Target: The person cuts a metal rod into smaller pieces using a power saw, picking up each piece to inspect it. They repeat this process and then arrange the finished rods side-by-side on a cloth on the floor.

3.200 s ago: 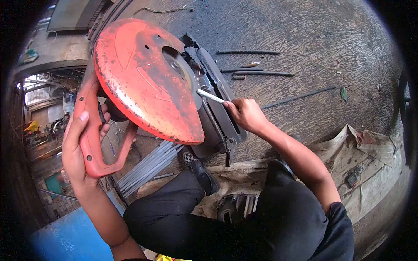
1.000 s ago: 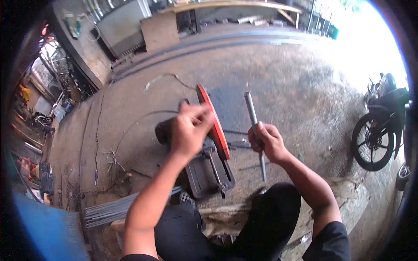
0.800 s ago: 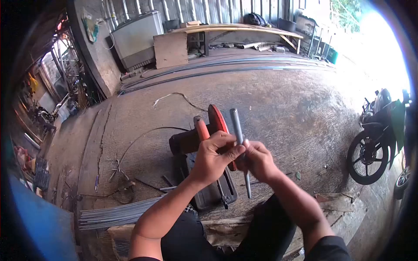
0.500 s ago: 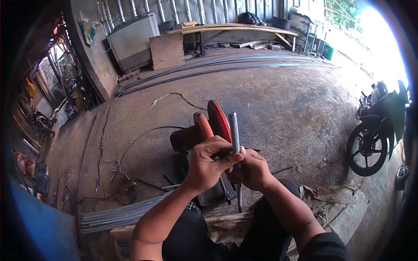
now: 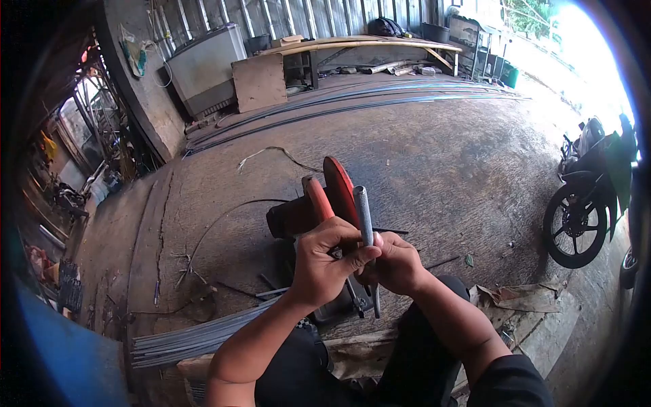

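Observation:
A short grey metal rod (image 5: 363, 209) stands nearly upright between my two hands, its upper end leaning slightly left and its lower end showing beneath them. My left hand (image 5: 331, 258) is closed on it, thumb pressed against its side. Closed on the same rod from the right is my right hand (image 5: 393, 261), its lower fingers partly hidden. Just behind the hands is a cutting machine with a red blade guard (image 5: 340, 186) and a red handle (image 5: 317, 197); the hands cover part of its base.
Thin grey rods (image 5: 196, 334) lie in a bundle at the lower left. A cable (image 5: 224, 211) curves over the floor. Long bars (image 5: 352, 106) cross the floor ahead, before a wooden bench (image 5: 366, 45). A motorcycle (image 5: 576, 220) stands at the right.
The rod's top has tipped slightly left and down, and its lower end has risen a little. Both hands keep their hold. The camera view has shifted slightly.

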A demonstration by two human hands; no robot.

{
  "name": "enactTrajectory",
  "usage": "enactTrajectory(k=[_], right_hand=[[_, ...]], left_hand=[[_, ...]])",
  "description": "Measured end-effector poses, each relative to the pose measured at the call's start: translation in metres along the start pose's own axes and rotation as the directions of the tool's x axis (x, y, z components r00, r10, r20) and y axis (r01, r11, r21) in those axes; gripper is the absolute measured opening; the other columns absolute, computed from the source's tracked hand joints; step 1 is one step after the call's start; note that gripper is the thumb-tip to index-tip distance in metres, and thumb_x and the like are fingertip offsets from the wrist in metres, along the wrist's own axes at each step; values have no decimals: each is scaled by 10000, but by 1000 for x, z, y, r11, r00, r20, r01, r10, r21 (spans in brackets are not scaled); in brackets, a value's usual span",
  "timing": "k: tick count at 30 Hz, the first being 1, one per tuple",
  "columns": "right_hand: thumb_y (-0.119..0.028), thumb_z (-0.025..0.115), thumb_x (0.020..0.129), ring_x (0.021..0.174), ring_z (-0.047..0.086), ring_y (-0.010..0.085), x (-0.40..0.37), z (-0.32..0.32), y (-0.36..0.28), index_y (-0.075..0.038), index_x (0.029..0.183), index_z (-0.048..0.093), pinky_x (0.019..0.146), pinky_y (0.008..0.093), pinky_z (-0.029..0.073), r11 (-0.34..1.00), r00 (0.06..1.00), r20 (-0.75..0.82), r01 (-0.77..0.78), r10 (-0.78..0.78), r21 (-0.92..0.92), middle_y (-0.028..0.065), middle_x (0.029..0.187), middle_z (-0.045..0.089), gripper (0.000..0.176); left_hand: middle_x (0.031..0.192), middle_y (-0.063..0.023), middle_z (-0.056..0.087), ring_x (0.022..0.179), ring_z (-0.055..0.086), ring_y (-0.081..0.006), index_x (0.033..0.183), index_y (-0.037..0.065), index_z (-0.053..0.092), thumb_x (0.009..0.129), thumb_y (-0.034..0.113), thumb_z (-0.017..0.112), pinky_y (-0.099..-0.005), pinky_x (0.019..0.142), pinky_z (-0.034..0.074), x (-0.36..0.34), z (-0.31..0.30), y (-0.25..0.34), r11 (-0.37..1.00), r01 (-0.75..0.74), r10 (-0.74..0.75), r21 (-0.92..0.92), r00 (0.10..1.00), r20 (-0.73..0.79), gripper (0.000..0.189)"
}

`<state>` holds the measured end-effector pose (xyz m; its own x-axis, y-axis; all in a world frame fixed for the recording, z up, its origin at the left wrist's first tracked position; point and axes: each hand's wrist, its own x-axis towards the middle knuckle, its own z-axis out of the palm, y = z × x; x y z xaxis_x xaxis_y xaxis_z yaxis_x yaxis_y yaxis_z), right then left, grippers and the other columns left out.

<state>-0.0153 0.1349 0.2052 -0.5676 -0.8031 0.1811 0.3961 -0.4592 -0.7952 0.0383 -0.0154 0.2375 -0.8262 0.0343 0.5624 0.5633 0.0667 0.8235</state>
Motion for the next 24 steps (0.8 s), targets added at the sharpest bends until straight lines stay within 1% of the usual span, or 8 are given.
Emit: enactTrajectory(k=[3, 10, 12, 13, 16, 18, 21, 24], right_hand=[[-454, 468, 961, 573, 406, 115, -1, -3, 1, 11, 868, 599, 533, 265, 311, 1000, 1000, 19, -8, 8, 22, 22, 686, 481, 491], [-463, 440, 969, 559, 409, 119, -2, -5, 3, -21, 872, 585, 521, 269, 311, 999, 998, 66, -3, 0, 39, 28, 685, 492, 475], [-466, 429, 971, 556, 422, 120, -2, -4, 4, -42, 859, 578, 518, 269, 315, 998, 997, 68, -27, 22, 65, 31, 676, 504, 463], [-466, 429, 971, 556, 422, 120, -3, -2, 2, -42, 859, 578, 518, 269, 315, 998, 997, 68, -27, 22, 65, 31, 676, 504, 463], [-470, 428, 969, 549, 442, 121, -4, 2, 0, -56, 847, 575, 503, 264, 326, 999, 998, 57, -34, 32, 20, 36, 672, 520, 455], [-472, 436, 964, 527, 446, 122, -4, -1, 4, -52, 843, 581, 482, 259, 332, 994, 996, 14, -84, 83, 77, 40, 671, 532, 460], [-476, 440, 962, 509, 445, 120, -5, -1, 7, -49, 835, 587, 463, 253, 328, 989, 995, -15, -96, 98, 109, 44, 681, 545, 469], [-475, 440, 964, 508, 444, 116, -5, 1, 7, -51, 830, 591, 463, 250, 324, 987, 995, -5, -103, 104, 120, 44, 684, 550, 469]], left_hand=[[847, -28, 591, 663, 565, -66, 898, 7, 653, 828, 93, 721, -220, 548, 446, -1, 0, 0, 1000, -2, 1, 24, 1000, 23, 130], [828, -29, 593, 644, 551, -57, 867, 15, 621, 827, 110, 727, -209, 534, 434, -3, 1, -2, 998, 57, -56, -37, 998, 12, 147], [801, -19, 593, 630, 540, -48, 860, 27, 600, 818, 134, 742, -207, 527, 429, -3, 0, -3, 992, -22, 19, 124, 999, 27, 182], [801, -19, 593, 630, 540, -48, 860, 27, 600, 818, 134, 742, -207, 527, 429, -4, 0, -4, 992, -22, 18, 124, 999, 27, 182], [791, -18, 604, 624, 540, -39, 867, 35, 590, 809, 153, 754, -205, 525, 430, -6, 1, -5, 997, 23, -24, 75, 1000, 12, 210], [805, -29, 619, 619, 546, -36, 868, 37, 580, 809, 158, 754, -202, 526, 436, -6, 1, -5, 994, 3, -4, 109, 1000, 11, 220], [814, -39, 628, 624, 554, -34, 867, 38, 576, 807, 161, 756, -199, 528, 440, -7, 1, -6, 994, -11, 10, 105, 1000, 9, 226], [814, -38, 625, 623, 553, -33, 867, 39, 575, 807, 164, 757, -196, 529, 439, -8, 1, -3, 996, 17, -19, 82, 1000, 15, 229]])
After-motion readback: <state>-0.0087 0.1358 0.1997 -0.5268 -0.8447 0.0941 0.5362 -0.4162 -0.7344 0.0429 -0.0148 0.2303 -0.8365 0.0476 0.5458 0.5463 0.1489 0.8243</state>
